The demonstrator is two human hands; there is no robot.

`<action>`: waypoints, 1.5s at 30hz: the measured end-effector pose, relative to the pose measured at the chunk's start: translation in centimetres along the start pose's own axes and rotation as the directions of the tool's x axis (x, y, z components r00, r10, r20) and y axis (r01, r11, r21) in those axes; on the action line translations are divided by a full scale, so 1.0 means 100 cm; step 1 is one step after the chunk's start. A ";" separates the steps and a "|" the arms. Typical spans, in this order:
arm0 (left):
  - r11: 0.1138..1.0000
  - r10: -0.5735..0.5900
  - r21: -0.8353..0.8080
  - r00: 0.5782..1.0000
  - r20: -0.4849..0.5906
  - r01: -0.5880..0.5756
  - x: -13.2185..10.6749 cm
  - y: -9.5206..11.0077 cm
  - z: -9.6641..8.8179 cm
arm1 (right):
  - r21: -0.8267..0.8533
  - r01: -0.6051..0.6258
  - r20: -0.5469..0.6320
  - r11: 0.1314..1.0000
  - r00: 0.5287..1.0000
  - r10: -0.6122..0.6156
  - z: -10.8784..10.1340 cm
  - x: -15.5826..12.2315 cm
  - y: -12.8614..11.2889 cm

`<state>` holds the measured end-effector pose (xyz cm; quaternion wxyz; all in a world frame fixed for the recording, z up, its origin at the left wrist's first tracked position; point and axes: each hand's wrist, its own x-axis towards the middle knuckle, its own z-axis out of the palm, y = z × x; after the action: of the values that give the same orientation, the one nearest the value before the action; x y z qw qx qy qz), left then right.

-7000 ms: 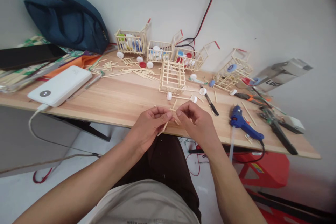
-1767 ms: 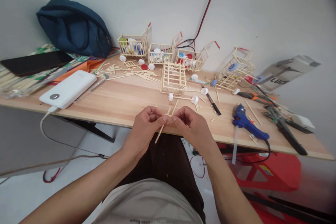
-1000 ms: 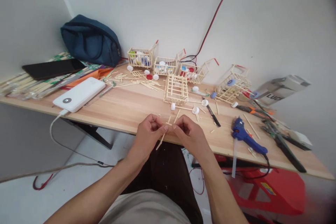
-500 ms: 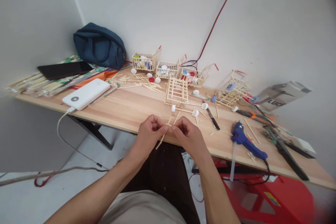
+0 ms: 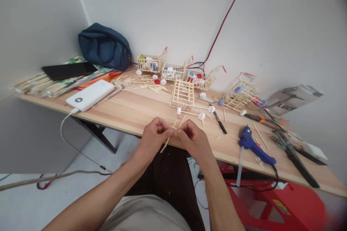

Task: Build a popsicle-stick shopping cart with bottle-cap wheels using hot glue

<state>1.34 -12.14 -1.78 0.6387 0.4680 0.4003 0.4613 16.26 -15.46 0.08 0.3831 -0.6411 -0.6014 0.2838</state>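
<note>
Your left hand (image 5: 152, 140) and right hand (image 5: 194, 141) meet over the near edge of the desk (image 5: 130, 110), about midway along it. The fingers of both hands are closed, pinching a stick piece (image 5: 166, 144) between them. It is a thin wooden stick that slants down toward you below the left hand, with a short crosspiece at the fingertips. How the two parts are joined cannot be told.

Past the hands, toward the middle of the desk, a stick cage (image 5: 183, 94) stands upright. White caps (image 5: 201, 116) and short loose sticks lie just in front of it. A black-handled knife (image 5: 219, 122) lies just right of the caps.

A blue glue gun (image 5: 253, 144) lies near the near edge toward the right end, and a pale rod at its rear juts past that edge. Three small stick carts (image 5: 173, 71) stand in a row along the back edge, holding coloured caps. A fourth cart (image 5: 241, 92) lies tilted farther right.

A white power bank (image 5: 90, 95) sits toward the left end, with its cable hanging off the near edge. A dark blue bag (image 5: 105, 47) rests at the back left corner against the wall, with a black phone (image 5: 69, 70) just left of it on a stack of packets.
</note>
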 end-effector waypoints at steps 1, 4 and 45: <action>1.000 0.003 0.002 1.000 0.002 -0.003 0.000 0.000 0.000 | -0.003 -0.002 0.000 1.000 1.000 0.002 0.000 0.000 0.000; 1.000 0.002 0.002 1.000 0.008 -0.002 0.000 0.000 0.000 | -0.009 -0.006 -0.002 1.000 1.000 0.006 0.000 0.000 0.000; 0.999 -0.040 -0.003 0.999 -0.020 0.040 0.001 0.002 0.001 | 0.054 -0.050 -0.096 0.997 0.994 0.055 0.002 -0.006 -0.005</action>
<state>1.44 -12.05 -1.54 0.6445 0.4543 0.4152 0.4536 15.76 -16.05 0.38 0.4207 -0.6599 -0.5573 0.2774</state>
